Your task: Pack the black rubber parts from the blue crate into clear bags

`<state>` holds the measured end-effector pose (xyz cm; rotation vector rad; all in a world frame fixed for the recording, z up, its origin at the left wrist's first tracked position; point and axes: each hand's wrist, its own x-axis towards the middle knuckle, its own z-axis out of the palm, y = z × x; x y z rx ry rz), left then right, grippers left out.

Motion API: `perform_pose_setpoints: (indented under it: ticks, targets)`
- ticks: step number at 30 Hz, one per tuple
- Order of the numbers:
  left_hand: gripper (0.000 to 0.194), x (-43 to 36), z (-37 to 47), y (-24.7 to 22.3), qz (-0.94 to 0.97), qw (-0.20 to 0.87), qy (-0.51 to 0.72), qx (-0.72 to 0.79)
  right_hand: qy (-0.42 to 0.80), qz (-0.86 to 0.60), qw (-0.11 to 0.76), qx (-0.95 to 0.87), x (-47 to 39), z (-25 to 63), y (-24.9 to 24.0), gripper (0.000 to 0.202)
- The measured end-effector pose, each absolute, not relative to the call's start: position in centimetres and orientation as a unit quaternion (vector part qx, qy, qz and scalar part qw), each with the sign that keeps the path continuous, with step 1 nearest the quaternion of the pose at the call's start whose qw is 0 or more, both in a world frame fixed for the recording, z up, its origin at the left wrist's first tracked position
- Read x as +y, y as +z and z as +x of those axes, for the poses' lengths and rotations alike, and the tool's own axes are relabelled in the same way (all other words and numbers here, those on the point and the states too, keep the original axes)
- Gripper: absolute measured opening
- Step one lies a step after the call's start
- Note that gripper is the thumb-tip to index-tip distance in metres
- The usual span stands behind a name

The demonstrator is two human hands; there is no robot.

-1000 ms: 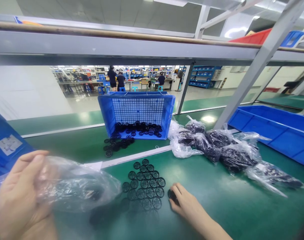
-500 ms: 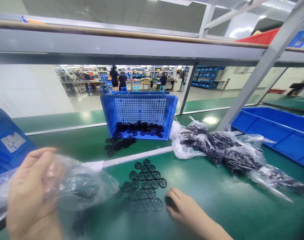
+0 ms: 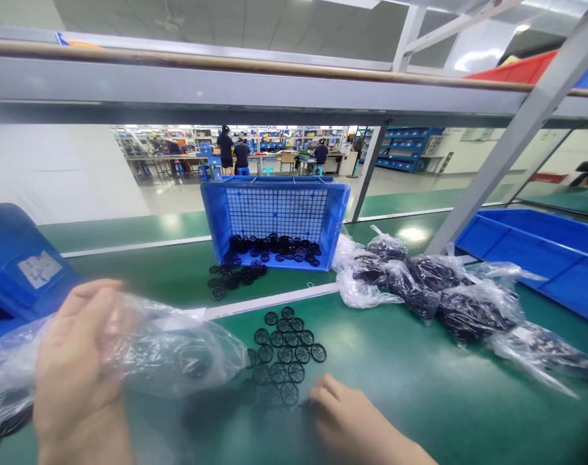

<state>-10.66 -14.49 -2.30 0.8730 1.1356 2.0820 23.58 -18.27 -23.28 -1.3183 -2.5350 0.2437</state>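
Observation:
In my left hand point(image 3: 83, 368) a clear plastic bag point(image 3: 177, 349) is gripped near its gathered part; a few dark pieces show faintly through the film. On the green bench lies a loose group of black spoked wheels point(image 3: 285, 354), the nearest ones smeared or seen dimly by the bag. My right hand point(image 3: 339, 407) is low at the group's near right side, fingers curled down over the bench. Its fingertips are blurred and hide what lies under them, where a dark wheel showed in the earlier frame.
A tipped blue crate point(image 3: 339, 219) spills more black wheels point(image 3: 274, 245) onto the bench. Filled clear bags point(image 3: 434, 274) lie to the right, before a long blue bin point(image 3: 540, 258). Another blue bin point(image 3: 13, 258) stands at left. A slanted metal post point(image 3: 497, 142) and shelf beam rise ahead.
My right hand has moved left toward the nearest wheels, and one at the near right is now out of sight. The bag in my left hand has shifted right and spread further.

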Motion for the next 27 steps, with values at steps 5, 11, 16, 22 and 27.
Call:
perform_pose_setpoints:
  ticks: [5,11,16,22,27]
  targets:
    - [0.010,-14.6,-10.7,-2.4,0.343,0.310,0.778,0.425,0.062,-0.412,0.127,-0.900,-18.9,21.9,-25.0,0.034]
    - [0.019,-15.0,-10.0,-3.1,0.435,0.336,0.693,0.467,0.087,-0.436,0.120,-0.888,-18.4,22.2,-23.8,0.029]
    - [0.031,-15.6,-8.8,-3.5,0.517,0.326,0.567,0.553,0.236,-0.427,0.257,-0.834,-17.5,19.2,-10.7,0.037]
    - [0.031,-17.3,-7.5,-2.5,0.595,0.308,0.476,0.570,0.343,-0.301,0.256,-0.852,-15.0,11.5,-1.9,0.022]
    - [0.030,-17.9,-7.0,-2.8,0.609,0.259,0.458,0.593,0.267,-0.208,0.171,-0.925,-13.1,6.7,-4.4,0.024]
